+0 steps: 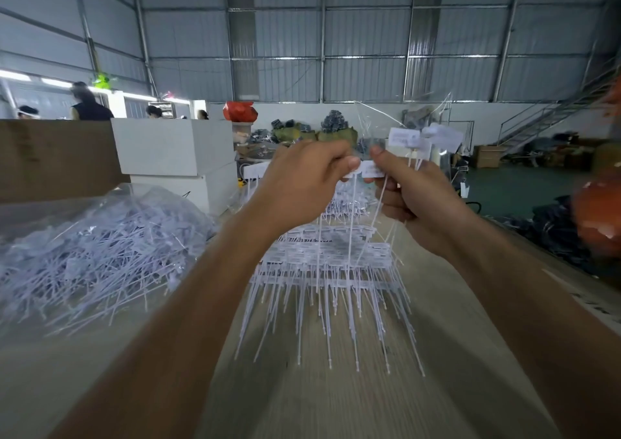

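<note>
2 hands, the left hand (302, 183) and the right hand (413, 196), pinch the label end of 1 seal tag (368, 169) above the table (336, 398). Probably midway: aligned stack (329, 257) beneath, loose heap (100, 243) at left awaiting sorting.

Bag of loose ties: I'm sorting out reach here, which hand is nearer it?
Left. The left hand is raised to the right of the bag; the right hand sits farther right, both pinching one white tag.

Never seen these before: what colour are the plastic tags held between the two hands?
The plastic tags are white, seen best in the head view.
</note>
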`<act>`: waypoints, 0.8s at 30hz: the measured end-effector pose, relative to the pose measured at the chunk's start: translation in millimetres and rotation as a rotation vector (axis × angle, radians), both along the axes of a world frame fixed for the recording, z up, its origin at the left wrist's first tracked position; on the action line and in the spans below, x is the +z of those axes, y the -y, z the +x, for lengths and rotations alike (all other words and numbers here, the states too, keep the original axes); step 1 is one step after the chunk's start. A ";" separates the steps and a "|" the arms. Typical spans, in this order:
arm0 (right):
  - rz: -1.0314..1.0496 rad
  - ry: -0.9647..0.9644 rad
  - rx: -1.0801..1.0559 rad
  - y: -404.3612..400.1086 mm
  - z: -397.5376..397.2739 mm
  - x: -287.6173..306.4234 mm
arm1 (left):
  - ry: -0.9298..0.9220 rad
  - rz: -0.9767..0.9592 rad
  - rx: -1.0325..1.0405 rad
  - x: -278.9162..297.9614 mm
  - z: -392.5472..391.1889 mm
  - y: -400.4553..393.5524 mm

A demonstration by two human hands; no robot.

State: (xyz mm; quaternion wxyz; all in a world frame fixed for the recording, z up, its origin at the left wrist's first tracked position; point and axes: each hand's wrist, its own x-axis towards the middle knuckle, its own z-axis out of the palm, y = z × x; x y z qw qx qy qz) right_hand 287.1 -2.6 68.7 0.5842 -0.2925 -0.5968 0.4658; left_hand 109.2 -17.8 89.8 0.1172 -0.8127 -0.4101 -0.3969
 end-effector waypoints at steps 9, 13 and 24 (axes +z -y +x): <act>0.270 0.162 -0.122 9.0 -1.3 3.9 | 0.118 -0.097 -0.029 0.3 -1.9 -0.9; 0.469 0.470 -0.155 18.1 1.4 9.0 | 0.192 -0.120 -0.058 3.4 -9.2 -2.3; 1.020 0.781 -0.608 6.1 -4.2 -1.4 | 0.461 -0.414 -0.178 5.6 -11.4 1.7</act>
